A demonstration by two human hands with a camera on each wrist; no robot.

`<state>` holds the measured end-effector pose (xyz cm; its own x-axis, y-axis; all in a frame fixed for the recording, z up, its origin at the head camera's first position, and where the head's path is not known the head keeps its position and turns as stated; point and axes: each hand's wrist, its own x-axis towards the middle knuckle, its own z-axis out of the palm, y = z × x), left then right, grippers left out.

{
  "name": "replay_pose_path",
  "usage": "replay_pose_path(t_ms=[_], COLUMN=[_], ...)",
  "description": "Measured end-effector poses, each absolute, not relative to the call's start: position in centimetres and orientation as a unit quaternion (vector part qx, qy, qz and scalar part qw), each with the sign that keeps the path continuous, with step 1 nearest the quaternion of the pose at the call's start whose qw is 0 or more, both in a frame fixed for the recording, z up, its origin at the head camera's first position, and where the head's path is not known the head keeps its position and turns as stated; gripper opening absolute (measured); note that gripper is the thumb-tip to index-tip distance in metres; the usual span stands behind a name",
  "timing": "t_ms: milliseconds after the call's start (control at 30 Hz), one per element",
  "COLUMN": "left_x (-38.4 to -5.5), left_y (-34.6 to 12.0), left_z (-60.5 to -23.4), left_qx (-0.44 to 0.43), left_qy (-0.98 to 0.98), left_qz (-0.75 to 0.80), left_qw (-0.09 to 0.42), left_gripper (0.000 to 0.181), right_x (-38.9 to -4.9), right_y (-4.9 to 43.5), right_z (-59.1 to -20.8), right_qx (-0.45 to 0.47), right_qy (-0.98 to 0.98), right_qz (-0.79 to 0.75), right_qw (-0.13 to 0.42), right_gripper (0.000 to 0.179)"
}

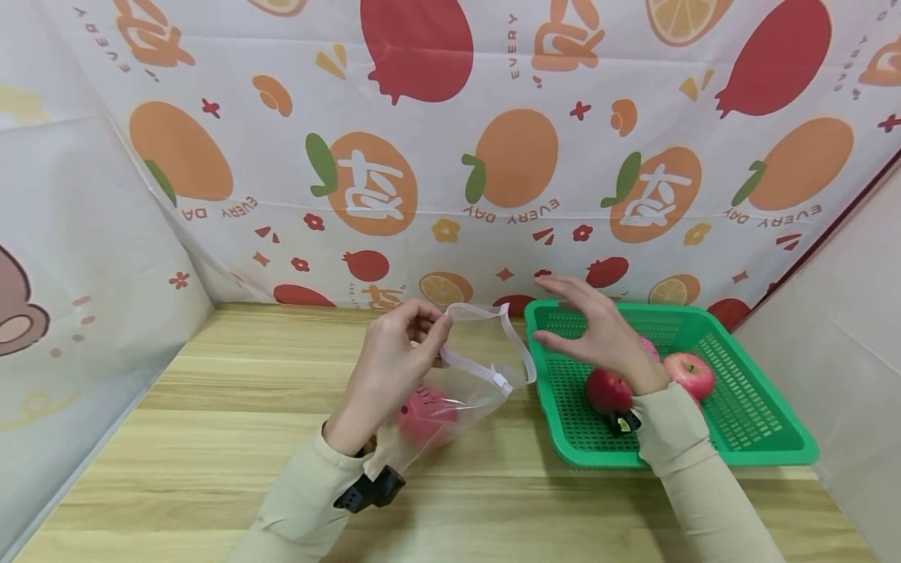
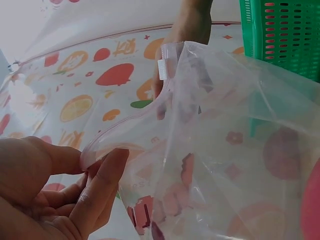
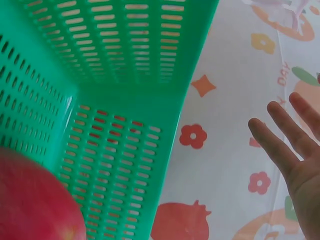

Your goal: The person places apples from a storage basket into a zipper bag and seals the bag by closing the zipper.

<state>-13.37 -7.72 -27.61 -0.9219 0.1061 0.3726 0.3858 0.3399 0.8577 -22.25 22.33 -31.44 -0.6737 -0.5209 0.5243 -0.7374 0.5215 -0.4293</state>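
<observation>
My left hand [image 1: 394,356] pinches the rim of a clear zip bag [image 1: 486,395] between thumb and fingers. The bag's mouth gapes, and its white slider [image 1: 501,381] sits on the near edge. A pinkish-red round thing [image 1: 429,418] shows through the bag's lower part. In the left wrist view, reddish lettering [image 2: 172,200] shows on the film. Above the left part of a green basket [image 1: 763,457], my right hand [image 1: 598,332] is spread and holds nothing. Beneath its wrist lie a dark red apple [image 1: 607,391] and a paler pink apple [image 1: 688,377], among other partly hidden fruit.
The basket stands on a wood-grain tabletop [image 1: 232,414], right of the bag. A fruit-print cloth [image 1: 443,180] hangs behind the table, and a pale wall covering [image 1: 84,258] rises at the left. Each wrist carries a small black camera [image 1: 371,489].
</observation>
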Motion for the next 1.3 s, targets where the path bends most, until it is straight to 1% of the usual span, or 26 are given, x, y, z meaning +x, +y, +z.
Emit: replay_pose_path(t_ms=[333, 533, 1000, 1300], left_x=[-13.3, -13.3, -13.0, -12.9], left_y=[-8.0, -8.0, -8.1, -8.1], left_z=[-27.6, -27.8, -27.7, -27.8], left_qx=[-0.151, -0.154, -0.159, -0.154], left_qy=[-0.81, -0.807, -0.808, -0.812], left_qz=[-0.552, -0.553, -0.549, -0.546], left_qw=[0.129, 0.137, 0.14, 0.139], left_gripper=[0.007, 0.006, 0.006, 0.005], right_x=[-22.6, -22.6, -23.1, -23.1], right_y=[24.1, 25.3, 28.2, 29.3], right_z=[-30.3, -30.0, -30.7, -31.1], right_qx=[0.335, 0.306, 0.234, 0.217], right_qy=[-0.885, -0.901, -0.934, -0.943], right_qz=[0.276, 0.267, 0.242, 0.227], right_qw=[0.168, 0.156, 0.123, 0.11], right_gripper=[0.076, 0.073, 0.07, 0.069])
